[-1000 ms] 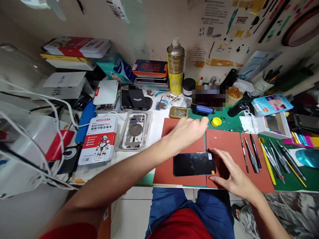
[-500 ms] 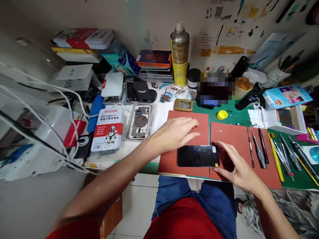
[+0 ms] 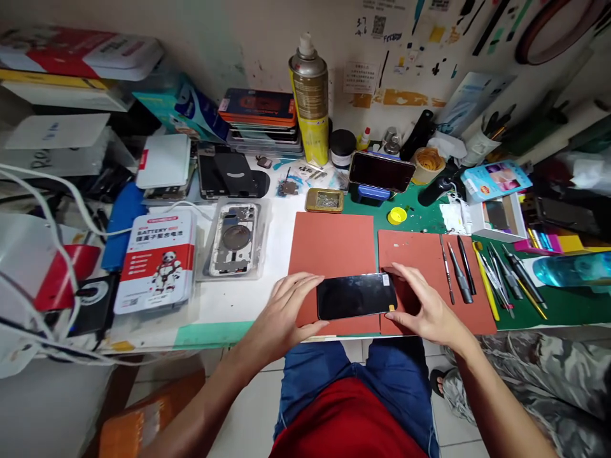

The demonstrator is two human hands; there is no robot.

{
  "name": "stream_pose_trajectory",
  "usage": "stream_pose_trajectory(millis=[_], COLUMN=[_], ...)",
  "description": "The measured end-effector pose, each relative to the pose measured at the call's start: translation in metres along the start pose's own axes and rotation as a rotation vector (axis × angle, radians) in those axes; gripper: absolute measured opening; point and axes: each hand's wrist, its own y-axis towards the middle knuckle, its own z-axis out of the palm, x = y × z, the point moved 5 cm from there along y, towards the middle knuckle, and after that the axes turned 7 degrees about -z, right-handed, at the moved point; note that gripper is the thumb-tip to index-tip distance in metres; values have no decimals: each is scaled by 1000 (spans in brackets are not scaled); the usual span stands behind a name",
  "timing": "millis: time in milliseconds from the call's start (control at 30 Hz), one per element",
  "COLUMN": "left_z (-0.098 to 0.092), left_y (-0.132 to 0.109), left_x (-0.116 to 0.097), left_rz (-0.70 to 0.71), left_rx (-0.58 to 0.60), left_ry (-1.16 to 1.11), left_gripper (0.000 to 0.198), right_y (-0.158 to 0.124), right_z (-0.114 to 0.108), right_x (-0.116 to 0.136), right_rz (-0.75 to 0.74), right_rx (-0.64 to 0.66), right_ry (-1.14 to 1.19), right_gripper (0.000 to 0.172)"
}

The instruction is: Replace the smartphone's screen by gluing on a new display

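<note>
A phone [image 3: 356, 297] lies face up across two reddish-brown mats, its glass black, with a white sticker and a small orange tab at the right end. My left hand [image 3: 291, 312] is at its left end, fingertips by the upper corner and thumb by the lower one. Around the right end curves my right hand [image 3: 417, 302], with fingers at the top edge and thumb at the bottom corner. Both hands hold the phone by its ends. The left mat [image 3: 334, 242] and the right mat [image 3: 420, 254] lie side by side at the table's front edge.
Left of the mats are an opened phone housing [image 3: 233, 238] in a clear tray and a battery box [image 3: 160, 261]. Tweezers and a yellow brush [image 3: 485, 280] lie at right. Behind stand a spray can [image 3: 310, 102], a propped phone [image 3: 382, 172] and a yellow cap [image 3: 396, 216].
My left hand has come down from above the left mat to the phone's left end. My right hand stays at the right end. The view has shifted to the right.
</note>
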Motion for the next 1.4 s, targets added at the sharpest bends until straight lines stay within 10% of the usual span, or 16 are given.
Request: stream_pose_trajectory(millis=[1400], left_z=[0], left_y=[5], left_x=[-5], left_rz=[121], left_rx=[-56], left_ry=[-18], left_gripper=[67], right_y=[2], right_z=[-5], right_x=[-1], right_rz=[-9], right_rx=[-32], right_ry=[48], right_gripper=[88])
